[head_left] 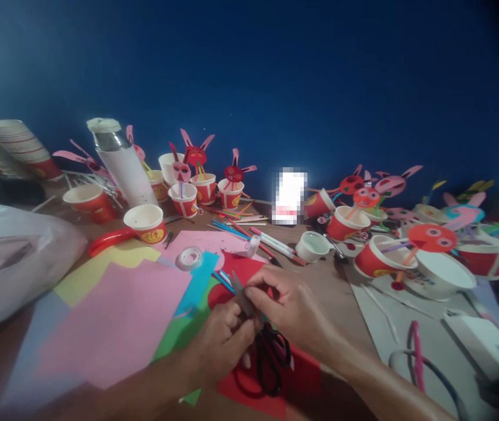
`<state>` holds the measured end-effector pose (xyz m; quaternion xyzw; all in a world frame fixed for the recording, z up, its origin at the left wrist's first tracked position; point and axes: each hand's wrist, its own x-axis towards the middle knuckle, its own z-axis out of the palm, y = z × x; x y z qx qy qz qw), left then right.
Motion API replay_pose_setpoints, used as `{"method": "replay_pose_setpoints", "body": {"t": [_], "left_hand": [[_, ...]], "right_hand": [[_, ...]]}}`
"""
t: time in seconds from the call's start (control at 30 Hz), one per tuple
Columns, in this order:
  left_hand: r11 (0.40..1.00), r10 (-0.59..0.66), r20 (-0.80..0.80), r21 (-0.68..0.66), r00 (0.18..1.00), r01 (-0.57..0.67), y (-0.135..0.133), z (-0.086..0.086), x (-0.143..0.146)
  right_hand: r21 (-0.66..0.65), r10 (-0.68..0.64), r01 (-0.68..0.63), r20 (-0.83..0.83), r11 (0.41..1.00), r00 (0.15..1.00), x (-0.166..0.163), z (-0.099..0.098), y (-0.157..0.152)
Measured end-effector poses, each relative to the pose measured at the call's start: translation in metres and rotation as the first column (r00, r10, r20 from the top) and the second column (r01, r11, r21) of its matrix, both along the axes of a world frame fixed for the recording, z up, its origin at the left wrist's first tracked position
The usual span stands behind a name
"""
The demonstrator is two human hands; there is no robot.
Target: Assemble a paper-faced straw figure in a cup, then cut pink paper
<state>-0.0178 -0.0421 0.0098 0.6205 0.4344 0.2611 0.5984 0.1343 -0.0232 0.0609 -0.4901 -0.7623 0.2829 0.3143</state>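
A pair of scissors (271,358) with black handles lies between my hands, its blades pointing up and away and its handles toward me. My left hand (221,339) is closed around the scissors near the pivot. Higher up, the fingers of my right hand (291,301) pinch the blades; anything small between them is hidden. Under the hands lie red paper (304,365), green paper (168,345) and a blue paper strip (197,286). A large pink sheet (115,321) spreads to the left. A roll of clear tape (189,258) rests just beyond.
Red-and-white paper cups (182,200) with paper rabbit faces on sticks line the back. Markers (276,245), a small white cup (313,247) and a blurred bright screen (290,196) stand ahead. A white flask (122,166) and plastic bag (17,263) are left; a white bowl (440,275) is right.
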Motion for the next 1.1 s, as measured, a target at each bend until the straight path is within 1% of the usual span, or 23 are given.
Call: {"method": "replay_pose_setpoints", "body": {"t": [0.13, 0.27, 0.33, 0.43, 0.53, 0.6, 0.7, 0.8, 0.9, 1.0, 1.03, 1.1], "left_hand": [[0.999, 0.003, 0.046, -0.034, 0.999, -0.002, 0.001, 0.001, -0.001], [0.995, 0.076, 0.091, -0.069, 0.993, -0.069, 0.004, 0.003, -0.001], [0.993, 0.083, 0.111, -0.096, 0.990, -0.073, 0.005, 0.004, -0.001], [0.991, 0.079, 0.152, -0.116, 0.985, -0.061, 0.004, 0.002, -0.001], [0.990, 0.081, 0.189, -0.132, 0.979, -0.057, 0.004, 0.001, -0.002], [0.989, 0.082, 0.206, -0.139, 0.975, -0.054, 0.005, 0.001, -0.003], [0.988, 0.086, 0.222, -0.147, 0.971, -0.054, 0.005, 0.003, -0.004], [0.984, 0.109, 0.240, -0.165, 0.965, -0.070, 0.005, 0.007, -0.004], [0.973, 0.178, 0.281, -0.193, 0.943, -0.127, 0.007, 0.011, -0.005], [0.954, 0.278, 0.306, -0.201, 0.911, -0.224, 0.013, 0.015, -0.010], [0.946, 0.311, 0.320, -0.198, 0.895, -0.258, 0.016, 0.015, -0.012], [0.932, 0.357, 0.348, -0.190, 0.867, -0.308, 0.021, 0.012, -0.016]], "right_hand": [[-0.019, 0.011, -0.011, -0.005, 1.000, 1.000, 0.001, 0.005, -0.003], [-0.121, 0.041, -0.058, -0.141, 0.991, 0.989, 0.005, 0.008, -0.001], [-0.153, 0.027, -0.060, -0.210, 0.986, 0.977, 0.007, 0.007, 0.002], [-0.167, -0.006, -0.035, -0.238, 0.985, 0.971, 0.011, 0.003, 0.009], [-0.188, -0.036, -0.004, -0.203, 0.982, 0.978, 0.015, 0.005, 0.013], [-0.192, -0.056, 0.029, -0.135, 0.981, 0.989, 0.018, 0.011, 0.014], [-0.151, -0.082, 0.075, -0.036, 0.986, 0.996, 0.024, 0.019, 0.014], [-0.121, -0.100, 0.098, -0.017, 0.988, 0.995, 0.031, 0.021, 0.017], [-0.083, -0.173, 0.172, 0.000, 0.982, 0.985, 0.042, 0.018, 0.024], [-0.003, -0.265, 0.266, 0.086, 0.964, 0.960, 0.058, 0.016, 0.031], [0.016, -0.274, 0.274, 0.108, 0.961, 0.956, 0.063, 0.015, 0.031], [0.010, -0.257, 0.258, 0.124, 0.966, 0.958, 0.070, 0.012, 0.028]]}}
